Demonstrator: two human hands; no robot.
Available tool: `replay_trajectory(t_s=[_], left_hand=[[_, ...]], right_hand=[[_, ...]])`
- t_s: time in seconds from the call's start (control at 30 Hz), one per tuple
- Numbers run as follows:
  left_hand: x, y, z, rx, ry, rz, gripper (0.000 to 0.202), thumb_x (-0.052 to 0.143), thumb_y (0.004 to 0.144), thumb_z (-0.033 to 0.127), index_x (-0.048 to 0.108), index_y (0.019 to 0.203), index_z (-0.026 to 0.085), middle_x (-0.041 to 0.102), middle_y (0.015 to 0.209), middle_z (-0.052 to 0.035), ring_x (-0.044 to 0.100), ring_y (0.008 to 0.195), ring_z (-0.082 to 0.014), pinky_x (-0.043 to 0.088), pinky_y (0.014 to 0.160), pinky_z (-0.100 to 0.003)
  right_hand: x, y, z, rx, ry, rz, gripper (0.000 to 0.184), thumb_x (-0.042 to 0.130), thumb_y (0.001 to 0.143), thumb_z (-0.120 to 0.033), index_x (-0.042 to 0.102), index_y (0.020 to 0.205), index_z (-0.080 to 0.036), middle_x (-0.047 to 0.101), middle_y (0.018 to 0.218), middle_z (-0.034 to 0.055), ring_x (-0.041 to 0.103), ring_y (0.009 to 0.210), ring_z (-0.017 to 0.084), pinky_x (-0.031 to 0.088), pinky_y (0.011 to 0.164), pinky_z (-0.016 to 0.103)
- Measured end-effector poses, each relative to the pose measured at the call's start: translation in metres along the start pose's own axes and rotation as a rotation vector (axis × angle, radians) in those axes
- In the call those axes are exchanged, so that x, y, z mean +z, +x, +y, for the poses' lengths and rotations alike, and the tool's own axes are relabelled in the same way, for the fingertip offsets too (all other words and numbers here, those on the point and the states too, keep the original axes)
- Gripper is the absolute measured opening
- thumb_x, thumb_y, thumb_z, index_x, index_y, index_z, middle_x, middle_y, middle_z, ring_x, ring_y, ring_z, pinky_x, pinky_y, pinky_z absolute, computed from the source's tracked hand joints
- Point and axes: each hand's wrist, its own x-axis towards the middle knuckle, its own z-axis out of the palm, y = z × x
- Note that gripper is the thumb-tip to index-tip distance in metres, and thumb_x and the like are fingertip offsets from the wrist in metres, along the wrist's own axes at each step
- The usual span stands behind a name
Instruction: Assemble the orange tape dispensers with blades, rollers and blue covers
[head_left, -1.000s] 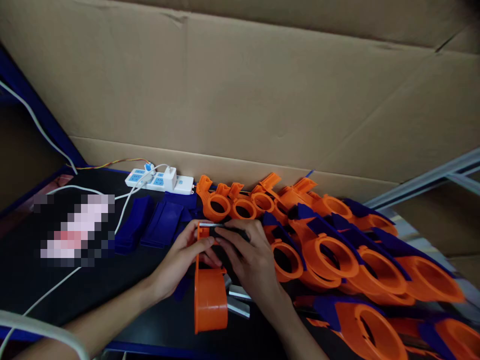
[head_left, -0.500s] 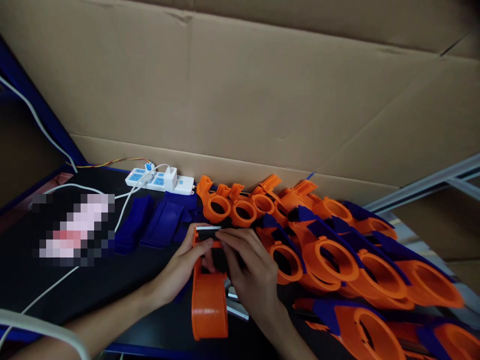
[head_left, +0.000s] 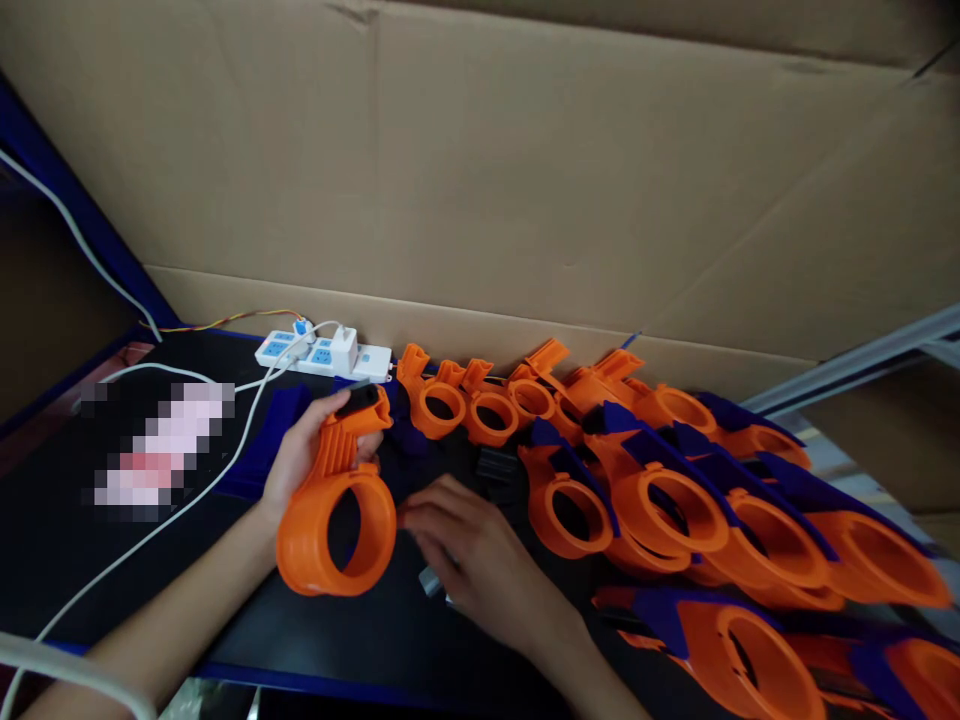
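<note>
My left hand (head_left: 307,440) is closed around the upper end of an orange tape dispenser (head_left: 300,550), whose round ring faces me. A black part (head_left: 355,400) sits at its top, by my left thumb. My right hand (head_left: 457,535) is beside the ring, its fingers curled together and fingertips close to the rim; anything between them is hidden. Small silvery metal pieces (head_left: 430,581) lie on the table under my right hand, partly covered by it. Black pieces (head_left: 496,466) lie just beyond it.
Several orange dispensers (head_left: 675,515), many with blue strips, crowd the right side. Blue strips (head_left: 270,430) lie behind my left hand. A white power strip (head_left: 373,362) with plugs and cables stands against the cardboard wall (head_left: 480,180). A white cable (head_left: 180,492) crosses the left side.
My left hand has turned the tape dispenser sideways and moved it left. My right hand has let go of its toothed end and dropped lower, uncovering the black pieces.
</note>
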Motion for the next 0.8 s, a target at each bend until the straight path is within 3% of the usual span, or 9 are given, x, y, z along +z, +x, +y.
replay_trajectory(t_s=[0.07, 0.17, 0.27, 0.4, 0.7, 0.8], left_hand=[[-0.004, 0.002, 0.007, -0.002, -0.044, -0.016, 0.033, 0.050, 0.093, 0.044, 0.066, 0.088, 0.015, 0.057, 0.060, -0.0016, 0.051, 0.047, -0.0125, 0.046, 0.047, -0.024], [-0.006, 0.004, 0.007, -0.023, -0.073, -0.033, 0.031, 0.051, 0.093, 0.043, 0.066, 0.090, 0.016, 0.056, 0.060, -0.0014, 0.052, 0.047, -0.0128, 0.046, 0.047, -0.023], [-0.008, 0.007, 0.002, -0.062, -0.078, -0.046, 0.033, 0.052, 0.092, 0.044, 0.067, 0.092, 0.014, 0.056, 0.059, -0.0013, 0.052, 0.047, -0.0127, 0.045, 0.047, -0.023], [-0.011, 0.010, -0.001, -0.084, -0.050, -0.035, 0.036, 0.053, 0.092, 0.045, 0.067, 0.095, 0.013, 0.059, 0.061, -0.0027, 0.051, 0.046, -0.0124, 0.044, 0.046, -0.024], [-0.006, 0.008, -0.005, -0.063, 0.043, -0.004, 0.037, 0.054, 0.090, 0.048, 0.068, 0.091, 0.013, 0.058, 0.058, -0.0024, 0.052, 0.047, -0.0122, 0.041, 0.045, -0.023], [-0.003, 0.008, -0.006, -0.061, 0.075, 0.002, 0.039, 0.053, 0.090, 0.048, 0.068, 0.090, 0.012, 0.056, 0.056, -0.0018, 0.050, 0.045, -0.0119, 0.040, 0.045, -0.023]], right_hand=[[0.011, -0.001, -0.007, -0.018, -0.115, -0.202, 0.027, 0.053, 0.094, -0.009, 0.067, 0.112, -0.024, 0.068, 0.112, 0.0040, 0.060, 0.101, 0.018, 0.052, 0.089, 0.034], [0.029, -0.002, -0.016, -0.033, -0.280, -0.313, 0.028, 0.053, 0.096, -0.012, 0.066, 0.117, -0.026, 0.067, 0.114, 0.0052, 0.059, 0.105, 0.021, 0.052, 0.089, 0.037], [0.040, -0.002, -0.020, -0.029, -0.374, -0.345, 0.021, 0.053, 0.097, -0.015, 0.068, 0.110, -0.023, 0.067, 0.109, 0.0063, 0.059, 0.104, 0.022, 0.052, 0.084, 0.036], [0.039, -0.001, -0.021, -0.002, -0.427, -0.379, 0.016, 0.057, 0.093, -0.013, 0.068, 0.103, -0.021, 0.068, 0.102, 0.0067, 0.060, 0.095, 0.022, 0.052, 0.077, 0.036], [0.027, -0.005, -0.021, 0.074, -0.310, -0.381, 0.031, 0.059, 0.082, -0.005, 0.064, 0.109, -0.018, 0.071, 0.103, 0.0073, 0.064, 0.100, 0.022, 0.052, 0.087, 0.035], [0.024, -0.004, -0.024, 0.124, -0.322, -0.424, 0.029, 0.059, 0.079, -0.006, 0.064, 0.106, -0.018, 0.072, 0.099, 0.0079, 0.066, 0.092, 0.023, 0.052, 0.079, 0.035]])
